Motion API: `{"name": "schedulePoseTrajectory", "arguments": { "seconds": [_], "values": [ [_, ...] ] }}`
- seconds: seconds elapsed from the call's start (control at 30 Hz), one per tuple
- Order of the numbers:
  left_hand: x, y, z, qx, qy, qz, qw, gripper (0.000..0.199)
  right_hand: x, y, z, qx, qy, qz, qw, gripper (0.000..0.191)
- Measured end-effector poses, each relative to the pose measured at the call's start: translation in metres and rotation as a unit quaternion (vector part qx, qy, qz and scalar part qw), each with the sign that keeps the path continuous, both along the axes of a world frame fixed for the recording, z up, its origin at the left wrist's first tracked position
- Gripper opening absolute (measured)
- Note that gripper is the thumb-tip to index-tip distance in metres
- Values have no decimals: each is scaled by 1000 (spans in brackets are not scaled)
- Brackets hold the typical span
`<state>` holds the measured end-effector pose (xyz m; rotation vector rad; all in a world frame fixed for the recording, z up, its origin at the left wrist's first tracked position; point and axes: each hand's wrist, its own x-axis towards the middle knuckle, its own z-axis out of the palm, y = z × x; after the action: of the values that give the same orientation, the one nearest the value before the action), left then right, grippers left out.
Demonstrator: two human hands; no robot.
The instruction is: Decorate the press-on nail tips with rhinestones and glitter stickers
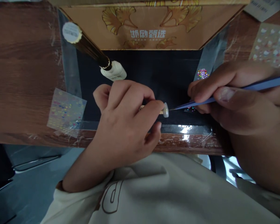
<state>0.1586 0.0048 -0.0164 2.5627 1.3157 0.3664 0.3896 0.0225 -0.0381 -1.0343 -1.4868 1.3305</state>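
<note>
The left hand's (128, 123) grip pinches a mostly hidden holder (161, 111) near the tabletop's (21, 93) front edge, bare black mat (154, 68) stretching beyond toward the box (147, 18), a press-on nail (165, 110) at its end running fore-and-aft, while blue tweezers (262, 84), cut off rightward, point at it from the right hand's (245, 104) clasping grip

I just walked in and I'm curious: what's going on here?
A person's left hand is at a pale nail tip, its exact grip partly hidden. The right hand holds blue tweezers with the point right by the nail tip; whether they touch is hard to tell. A bottle stands beyond the left hand, and a box sits farther back.
</note>
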Motion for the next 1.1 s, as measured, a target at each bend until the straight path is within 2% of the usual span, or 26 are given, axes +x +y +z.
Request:
{"name": "schedulePoseTrajectory", "arguments": {
  "seconds": [0.7, 0.93, 1.1],
  "values": [
    [-1, 0, 0, 3, 11, -25, 1000, 23, 0, 2, 0, 1, -20, 3, 1000, 25],
    [-2, 1, 1, -12, 37, -41, 998, 26, 1, 4, -1, 8, -8, 26, 1000, 24],
    [0, 0, 3, -15, 36, -39, 998, 26, 4, 2, 1, 1, -17, -13, 1000, 23]
  ]
}}
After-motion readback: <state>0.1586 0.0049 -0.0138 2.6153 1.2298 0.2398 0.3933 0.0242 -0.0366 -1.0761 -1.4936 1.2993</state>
